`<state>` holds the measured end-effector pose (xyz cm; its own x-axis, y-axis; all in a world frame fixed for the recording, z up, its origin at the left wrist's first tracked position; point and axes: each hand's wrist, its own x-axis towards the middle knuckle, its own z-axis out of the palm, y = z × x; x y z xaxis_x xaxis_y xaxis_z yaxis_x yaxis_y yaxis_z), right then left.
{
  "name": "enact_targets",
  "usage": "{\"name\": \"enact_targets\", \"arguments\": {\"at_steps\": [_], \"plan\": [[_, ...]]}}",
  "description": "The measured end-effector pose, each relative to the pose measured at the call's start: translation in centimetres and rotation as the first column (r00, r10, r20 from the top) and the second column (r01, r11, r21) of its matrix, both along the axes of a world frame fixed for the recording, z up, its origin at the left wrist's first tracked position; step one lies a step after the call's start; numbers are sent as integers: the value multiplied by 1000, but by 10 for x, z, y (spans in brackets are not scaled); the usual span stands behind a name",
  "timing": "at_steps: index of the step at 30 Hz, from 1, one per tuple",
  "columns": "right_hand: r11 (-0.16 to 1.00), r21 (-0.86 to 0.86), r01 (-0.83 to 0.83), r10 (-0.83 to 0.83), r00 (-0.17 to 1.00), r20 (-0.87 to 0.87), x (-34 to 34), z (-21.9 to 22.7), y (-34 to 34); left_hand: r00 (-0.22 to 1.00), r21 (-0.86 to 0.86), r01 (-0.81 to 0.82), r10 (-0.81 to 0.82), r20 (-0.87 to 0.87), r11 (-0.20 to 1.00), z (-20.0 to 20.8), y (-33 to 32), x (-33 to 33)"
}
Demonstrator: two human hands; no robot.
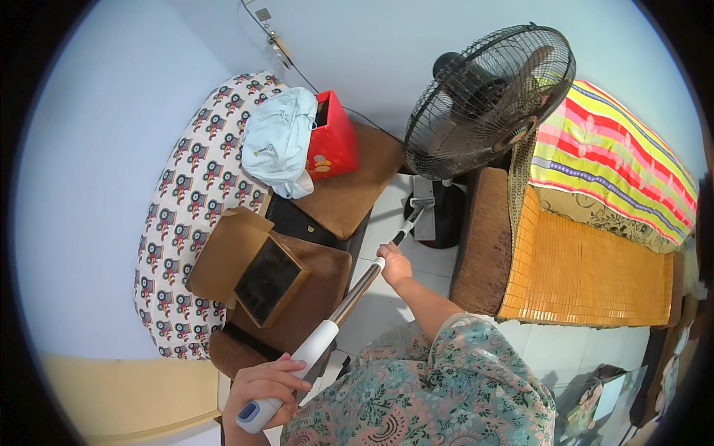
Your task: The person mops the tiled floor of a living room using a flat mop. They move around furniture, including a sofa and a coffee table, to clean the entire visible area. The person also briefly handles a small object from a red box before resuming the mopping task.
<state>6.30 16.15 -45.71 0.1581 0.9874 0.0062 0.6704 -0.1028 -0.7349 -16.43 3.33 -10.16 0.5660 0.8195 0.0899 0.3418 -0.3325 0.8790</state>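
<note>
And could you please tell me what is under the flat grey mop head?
The fan's round black base shows on both sides of the mop head. Whatever lies directly beneath is covered, so contact cannot be confirmed.

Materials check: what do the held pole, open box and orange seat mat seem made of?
Pole: likely metal, shiny streaks; white end seems smooth plastic. Open box: likely cardboard, matte brown, folded flap. Seat mat: perhaps bamboo, with glossy narrow slats.

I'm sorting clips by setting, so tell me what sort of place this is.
Probably a home's living room: a sofa, a striped cloth over its back, and a black fan.
</note>
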Motion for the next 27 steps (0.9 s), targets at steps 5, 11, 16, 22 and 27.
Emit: {"name": "enact_targets", "arguments": {"at_steps": [5,11,16,22,27], "plan": [[996,-68,-53,57,997,50,15,-36,32,999,23,-50,51,-12,998,-31,0,15],[992,-57,-114,119,987,105,20,-39,34,998,11,18,-18,-55,1000,-25,9,13],[985,-104,-135,143,987,70,3,12,2,999,70,-5,8,-51,998,9,1,0],[970,-109,-215,228,967,118,-8,39,-35,1000,127,29,-28,-10,991,36,-12,-16],[962,-132,-240,257,958,129,-16,54,-58,996,241,35,-53,67,970,45,-13,-28]]}}
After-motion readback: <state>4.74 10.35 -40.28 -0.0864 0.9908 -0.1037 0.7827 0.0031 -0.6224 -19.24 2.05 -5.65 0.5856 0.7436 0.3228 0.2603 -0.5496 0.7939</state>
